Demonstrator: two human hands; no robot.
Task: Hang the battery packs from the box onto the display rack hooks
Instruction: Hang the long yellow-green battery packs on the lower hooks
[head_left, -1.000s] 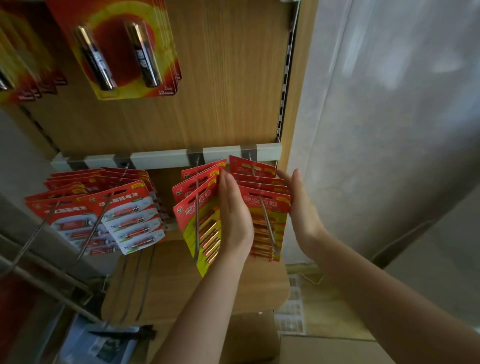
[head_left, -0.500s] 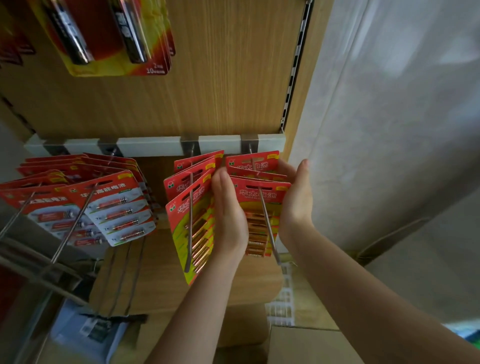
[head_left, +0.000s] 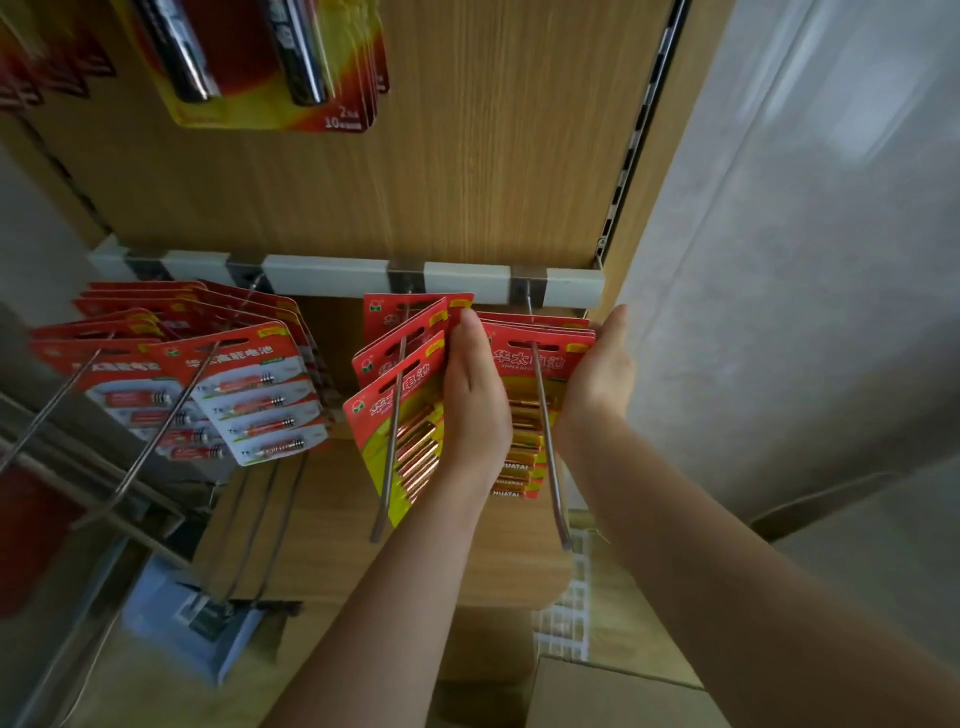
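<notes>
1. Our left hand (head_left: 475, 410) covers the left half of the battery packs (head_left: 537, 358) on the rightmost hook (head_left: 545, 441), so we cannot read their lower rows; only the red headers and a strip of gold cells show.
2. Our right hand (head_left: 597, 374) cups the right edge of that same stack, fingers straight and together. The left hand is flat, fingers together, against the left edge. The packs sit squeezed between the two palms, threaded on the hook.
3. The neighbouring packs (head_left: 400, 410) on the next hook (head_left: 392, 431) fan out, touching the back of our left hand.
4. The big packs (head_left: 270, 57) above are cut off by the top edge and blurred.
5. The cardboard box (head_left: 613, 691) shows only a corner at the bottom.
6. Open room lies to the right, towards the grey wall (head_left: 805, 260); left, more packs (head_left: 249, 395) crowd the rail (head_left: 332, 275).
</notes>
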